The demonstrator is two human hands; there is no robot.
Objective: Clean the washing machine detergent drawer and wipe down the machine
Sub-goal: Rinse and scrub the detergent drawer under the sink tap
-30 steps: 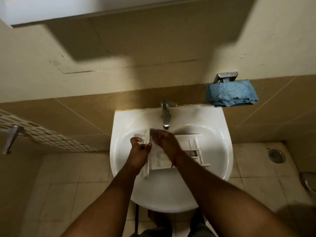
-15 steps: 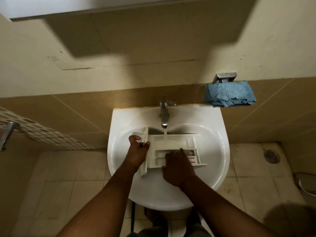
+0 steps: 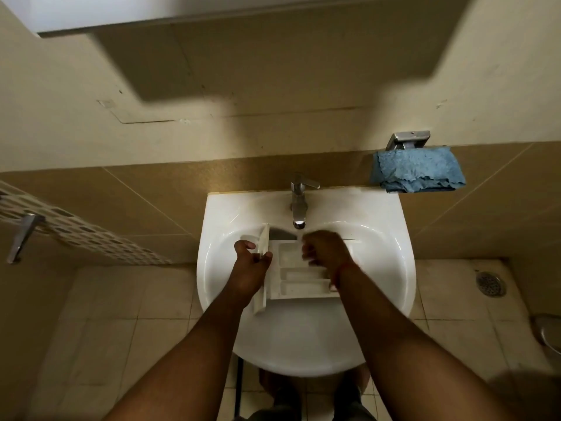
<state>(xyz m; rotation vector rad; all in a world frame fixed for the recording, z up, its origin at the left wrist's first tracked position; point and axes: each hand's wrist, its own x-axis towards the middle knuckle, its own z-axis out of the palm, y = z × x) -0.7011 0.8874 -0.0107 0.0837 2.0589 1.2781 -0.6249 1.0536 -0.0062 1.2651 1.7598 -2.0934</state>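
Head view: detergent drawer point(image 3: 299, 276) held in the white sink point(image 3: 385, 259) under the tap point(image 3: 299, 205), centre of frame.

Wet plastic could slip from the left hand point(image 3: 249, 268), whose fingers curl around the drawer's front panel, and knock against the basin. The right hand point(image 3: 326, 249) hovers curled over the compartments; blur hides whether it holds anything. A blue cloth point(image 3: 417, 171) hangs at upper right, unused.

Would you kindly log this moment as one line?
stage: rinsing | left hand: grips detergent drawer front | right hand: in drawer under faucet | place: sink
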